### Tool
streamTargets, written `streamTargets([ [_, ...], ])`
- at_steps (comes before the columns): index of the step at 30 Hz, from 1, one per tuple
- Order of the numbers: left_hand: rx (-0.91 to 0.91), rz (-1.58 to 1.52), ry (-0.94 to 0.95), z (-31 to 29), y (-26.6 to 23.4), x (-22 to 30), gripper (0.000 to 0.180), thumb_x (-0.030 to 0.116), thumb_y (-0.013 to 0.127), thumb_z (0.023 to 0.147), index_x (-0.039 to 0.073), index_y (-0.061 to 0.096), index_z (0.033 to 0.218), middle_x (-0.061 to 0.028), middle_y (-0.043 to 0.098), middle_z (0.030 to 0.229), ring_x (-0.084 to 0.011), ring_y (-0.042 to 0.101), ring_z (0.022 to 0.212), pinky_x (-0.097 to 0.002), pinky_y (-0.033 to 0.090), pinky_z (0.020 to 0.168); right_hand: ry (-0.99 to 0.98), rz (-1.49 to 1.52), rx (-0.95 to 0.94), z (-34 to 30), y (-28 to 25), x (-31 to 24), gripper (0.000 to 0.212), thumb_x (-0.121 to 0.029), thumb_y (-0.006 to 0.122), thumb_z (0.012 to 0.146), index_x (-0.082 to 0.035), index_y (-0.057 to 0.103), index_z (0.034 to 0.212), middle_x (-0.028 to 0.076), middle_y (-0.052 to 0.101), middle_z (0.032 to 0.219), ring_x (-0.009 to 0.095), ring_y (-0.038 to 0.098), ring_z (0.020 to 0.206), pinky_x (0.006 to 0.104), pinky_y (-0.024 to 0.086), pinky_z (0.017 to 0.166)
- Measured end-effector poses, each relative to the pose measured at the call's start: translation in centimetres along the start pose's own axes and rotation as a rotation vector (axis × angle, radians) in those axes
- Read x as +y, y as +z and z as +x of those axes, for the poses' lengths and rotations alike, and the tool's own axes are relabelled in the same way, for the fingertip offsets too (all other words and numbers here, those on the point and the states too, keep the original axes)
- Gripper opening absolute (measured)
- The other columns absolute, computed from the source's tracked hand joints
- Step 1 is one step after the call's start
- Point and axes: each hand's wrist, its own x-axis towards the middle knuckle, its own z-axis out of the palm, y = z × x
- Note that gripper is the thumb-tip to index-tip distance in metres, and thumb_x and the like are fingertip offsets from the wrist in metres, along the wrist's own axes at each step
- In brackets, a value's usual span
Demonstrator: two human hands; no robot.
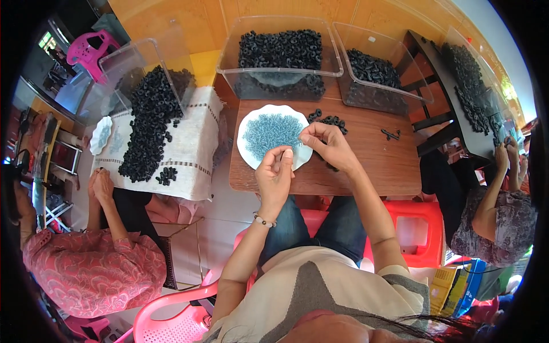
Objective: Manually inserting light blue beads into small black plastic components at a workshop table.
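Note:
My left hand (275, 178) is closed in a pinch, thumb against fingers, just over the near edge of a scalloped white plate (245, 155). A mound of tiny translucent blue ring-like pieces (270, 132) covers the plate. My right hand (330, 146) pinches too, its fingertips by the plate's right edge, slightly farther away than the left. What either hand holds is too small to make out. Beside the plate, partly behind my right hand, lie several small black ring-shaped parts (336, 121). Farther right on the brown wooden table (372, 166) are a few thin black pieces (390, 135).
A large clear bin (229, 71) of black parts stands at the table's back, with a second clear bin (394, 98) right of it. At left, black rings (150, 108) are heaped on a cloth-covered table (197, 137). Co-workers sit left (97, 268) and right (492, 211).

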Motion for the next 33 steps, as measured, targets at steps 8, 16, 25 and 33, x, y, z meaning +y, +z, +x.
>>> streamTargets([
  [8,-0.031,0.332,0.2,3.4,-1.2,0.3,0.018,0.016,0.074,0.099,-0.001,0.075,0.106,0.0016,0.066,0.085,-0.002,0.048,0.063,-0.021,0.041,0.057,-0.076,0.126,0.019,0.8,1.2,0.0,0.025,-0.024,0.071,0.1,0.001,0.073,0.101,-0.002,0.069,0.089,0.006,0.055,0.08,0.0271,0.048,0.074],
  [16,-0.045,0.444,0.237,3.5,-1.5,0.3,0.017,0.016,0.072,0.101,0.0,0.075,0.107,0.0053,0.065,0.082,-0.0004,0.051,0.066,-0.0195,0.042,0.058,-0.049,0.131,-0.014,1.2,1.5,0.4,0.018,-0.017,0.069,0.102,0.001,0.069,0.105,-0.001,0.069,0.098,0.006,0.059,0.089,0.0269,0.049,0.082],
  [25,-0.006,0.676,0.538,3.9,-1.4,0.6,0.013,0.01,0.074,0.097,0.003,0.075,0.109,-0.0036,0.062,0.085,-0.0113,0.059,0.066,-0.0264,0.047,0.059,-0.07,0.156,0.115,1.6,1.8,1.0,0.033,-0.03,0.071,0.103,0.002,0.07,0.105,0.002,0.071,0.096,0.007,0.061,0.09,0.0269,0.05,0.08],
  [33,-0.052,0.974,0.827,4.3,-2.4,0.4,0.021,0.006,0.074,0.093,0.005,0.072,0.114,-0.0088,0.057,0.087,-0.0216,0.061,0.066,-0.0358,0.049,0.056,0.0,-0.211,0.113,2.0,2.3,-1.2,0.046,-0.04,0.075,0.099,0.003,0.074,0.083,0.003,0.068,0.069,0.008,0.06,0.065,0.0283,0.049,0.06],
])
